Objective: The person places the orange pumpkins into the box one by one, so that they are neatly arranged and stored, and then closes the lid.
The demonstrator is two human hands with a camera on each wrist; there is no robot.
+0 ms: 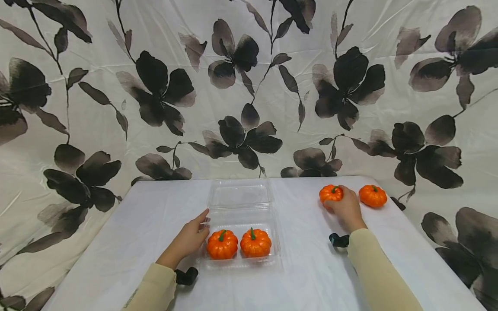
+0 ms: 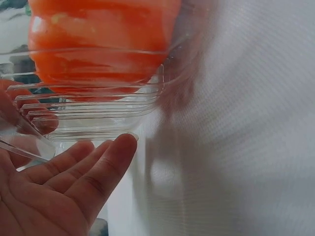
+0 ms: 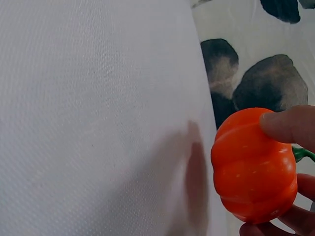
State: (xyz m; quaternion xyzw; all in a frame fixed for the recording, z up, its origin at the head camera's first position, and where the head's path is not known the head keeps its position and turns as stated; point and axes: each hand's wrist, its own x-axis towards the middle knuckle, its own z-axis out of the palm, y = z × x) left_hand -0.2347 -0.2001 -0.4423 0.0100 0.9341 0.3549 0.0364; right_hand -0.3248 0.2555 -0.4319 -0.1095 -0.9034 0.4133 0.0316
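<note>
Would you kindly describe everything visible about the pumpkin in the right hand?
The pumpkin is glossy orange, rounded and ribbed, plastic-looking, with a green stem roughly on top. The right hand grips it between thumb and fingers, left of a second pumpkin, near the table's far edge. Whether it touches the surface below is unclear.

Glossy pumpkin [image 3: 253, 167], shiny plastic container [image 1: 239, 219]

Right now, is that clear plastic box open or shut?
Open. The clear plastic box's lid lies folded back on its far side, leaving the two orange pumpkins inside uncovered.
</note>
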